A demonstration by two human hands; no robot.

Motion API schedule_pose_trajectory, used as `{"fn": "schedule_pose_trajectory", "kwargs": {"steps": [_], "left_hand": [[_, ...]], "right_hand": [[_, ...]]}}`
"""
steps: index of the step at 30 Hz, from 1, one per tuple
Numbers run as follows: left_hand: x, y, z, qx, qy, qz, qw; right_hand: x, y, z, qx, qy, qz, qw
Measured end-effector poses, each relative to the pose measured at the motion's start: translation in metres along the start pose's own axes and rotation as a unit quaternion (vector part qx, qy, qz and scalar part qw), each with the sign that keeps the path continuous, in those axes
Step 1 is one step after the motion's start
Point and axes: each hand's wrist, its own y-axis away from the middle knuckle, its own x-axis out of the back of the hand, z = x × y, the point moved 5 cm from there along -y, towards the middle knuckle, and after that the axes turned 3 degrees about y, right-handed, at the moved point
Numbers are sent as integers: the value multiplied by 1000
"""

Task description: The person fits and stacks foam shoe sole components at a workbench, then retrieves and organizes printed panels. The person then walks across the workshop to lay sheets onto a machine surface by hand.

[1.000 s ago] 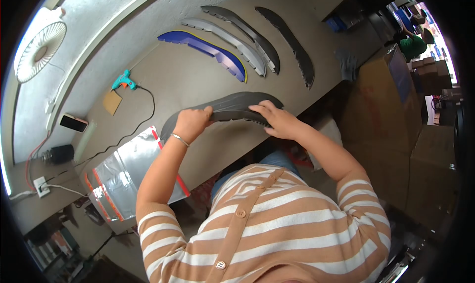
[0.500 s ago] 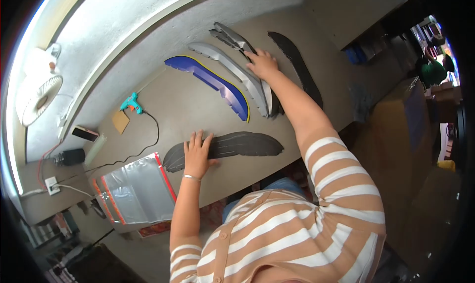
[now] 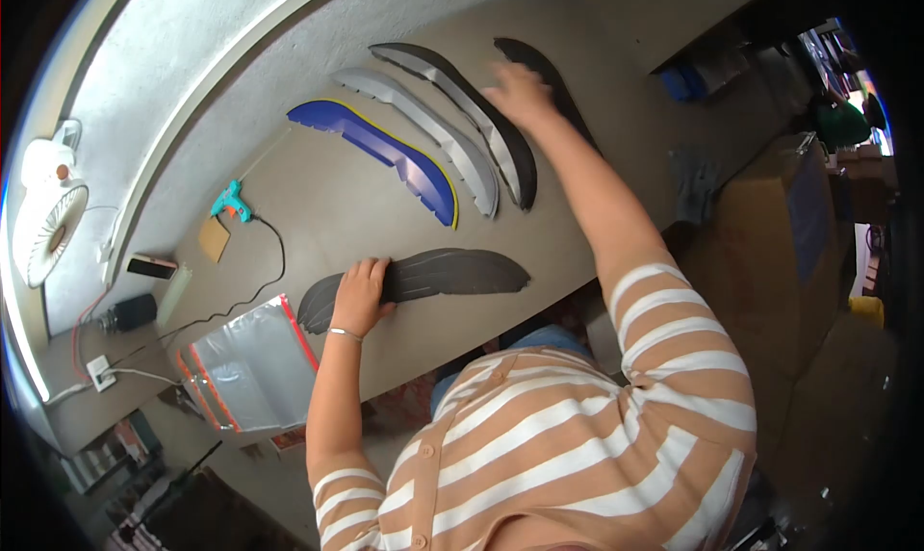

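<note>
Right hand (image 3: 520,95), fingers apart, has shifted its reach from the two-tone strip (image 3: 514,156) toward the black strip (image 3: 542,61), one o'clock; left hand (image 3: 359,296) spans the ribbed strip (image 3: 448,273), grip uncertain.

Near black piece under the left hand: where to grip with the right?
Probably the right end of the black piece, coming from the right, pinched across its width: that end narrows and is uncovered, while the left hand lies over the part left of its middle.
</note>
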Motion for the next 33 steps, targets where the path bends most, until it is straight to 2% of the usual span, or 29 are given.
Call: {"fn": "schedule_pose_trajectory", "kwargs": {"steps": [2, 3, 4, 8, 11, 13, 15, 18, 20, 21, 23, 27, 29, 33], "left_hand": [[-5, 0, -5, 14, 4, 1, 1000], [-8, -2, -5, 12, -1, -3, 1000], [-9, -2, -6, 11, -6, -8, 1000], [-10, -10, -3, 27, -46, -16, 998], [-11, -12, 5, 30, -94, -45, 994], [-8, -12, 13, 19, -102, -32, 994], [-12, -15, 22, -7, -99, -26, 995], [-17, -22, 42, -56, -96, -13, 994], [-23, -29, 57, -79, -104, -7, 991], [-24, -32, 62, -70, -102, -9, 992], [-22, -37, 72, -83, -77, 2, 994], [-22, -47, 77, -114, -60, -2, 992], [-28, -53, 78, -126, -125, -27, 984], [-15, -66, 96, -154, -79, -24, 985]], "right_hand": [[22, 21, 54, -55, 66, 14, 996], [31, 37, 79, -166, 95, -45, 981], [30, 49, 105, -221, 96, -82, 967], [23, 76, 128, -194, 127, -61, 971], [21, 72, 133, -223, 95, -77, 967], [17, 68, 131, -233, 76, -171, 954], [17, 69, 130, -227, 83, -174, 955], [18, 74, 130, -184, 65, -143, 970], [28, 82, 129, -182, 69, -64, 979], [28, 85, 136, -161, -4, -42, 986], [37, 90, 149, -140, -66, -44, 987], [56, 109, 174, -158, -74, -95, 980], [54, 124, 187, -143, -113, -84, 980], [42, 151, 205, -138, -137, -33, 980]]}}
